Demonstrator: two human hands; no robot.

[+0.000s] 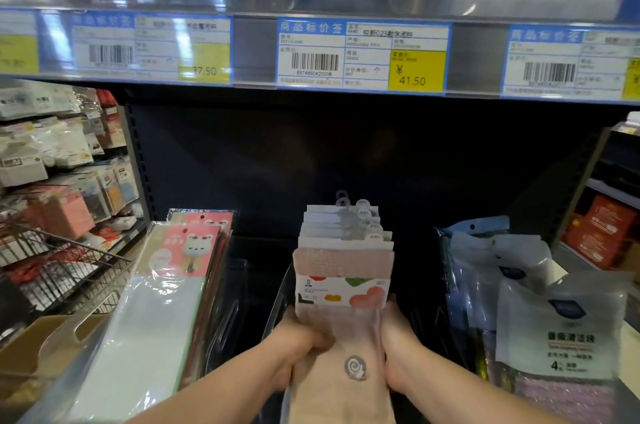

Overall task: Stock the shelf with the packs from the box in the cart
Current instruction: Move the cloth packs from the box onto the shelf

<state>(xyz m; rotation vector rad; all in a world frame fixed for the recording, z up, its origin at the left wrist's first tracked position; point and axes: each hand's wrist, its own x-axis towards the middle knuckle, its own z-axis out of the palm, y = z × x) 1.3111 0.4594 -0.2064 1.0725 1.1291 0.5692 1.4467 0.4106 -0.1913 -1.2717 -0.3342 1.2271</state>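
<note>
Grips the packs [343, 288] from both sides: left hand [298, 347] curled round the left edge, right hand [401, 358] curled round the right, nothing else held. Keeps them as one fanned row, hang tabs up and away, at the front of the clear divider [277, 299] on the dark shelf [256, 250]. Lies straight ahead of the hands, long axis pointing at the shelf's back. Sits midway, neither hand nearer. Probably calls for a level push forward, staying between the divider walls.

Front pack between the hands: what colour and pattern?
Front pack: pale pink, with a white band printed in red, green and yellow shapes. Head view.
</note>
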